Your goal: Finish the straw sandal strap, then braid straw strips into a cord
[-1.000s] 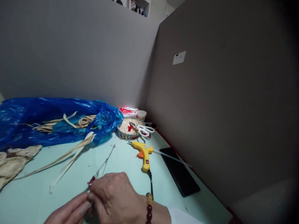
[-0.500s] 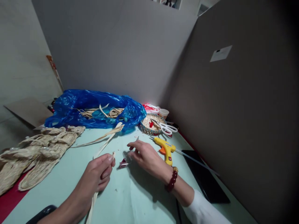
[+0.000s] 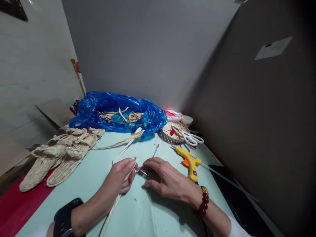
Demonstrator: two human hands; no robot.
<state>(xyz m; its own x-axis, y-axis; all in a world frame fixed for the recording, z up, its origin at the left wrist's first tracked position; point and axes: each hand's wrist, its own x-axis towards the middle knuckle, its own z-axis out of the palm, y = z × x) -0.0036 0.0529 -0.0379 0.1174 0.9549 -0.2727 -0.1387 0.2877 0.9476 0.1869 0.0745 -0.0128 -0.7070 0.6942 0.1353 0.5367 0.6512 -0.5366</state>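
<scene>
My left hand [image 3: 121, 177] is closed, with its thumb and fingertips pinching a pale, flat straw strip [image 3: 113, 207]. The strip's end sticks up above the fingers and its length trails down toward the near edge. My right hand [image 3: 168, 179] arches low over the table, its thumb apart from its curled fingers. Right by those fingertips lies a small clear packet [image 3: 143, 171] with something dark red inside, partly covered by the hand. Beyond my right hand is a thin metal tool with a small hooked end [image 3: 156, 149]. Another straw strip [image 3: 128, 142] lies past my left hand.
Woven straw sandals [image 3: 71, 158] lie at the left on red cloth. A blue plastic bag [image 3: 84, 115] of straw stands behind. Toward the right are a round basket [image 3: 168, 135], white-handled scissors [image 3: 192, 140], a paper cup [image 3: 187, 120], a yellow glue gun [image 3: 189, 161] and a black flat panel [image 3: 237, 194].
The view has swung left. My right hand has lowered, bringing its fingers over the clear packet. My left hand keeps its pinch on the straw strip, now closer to the packet.
</scene>
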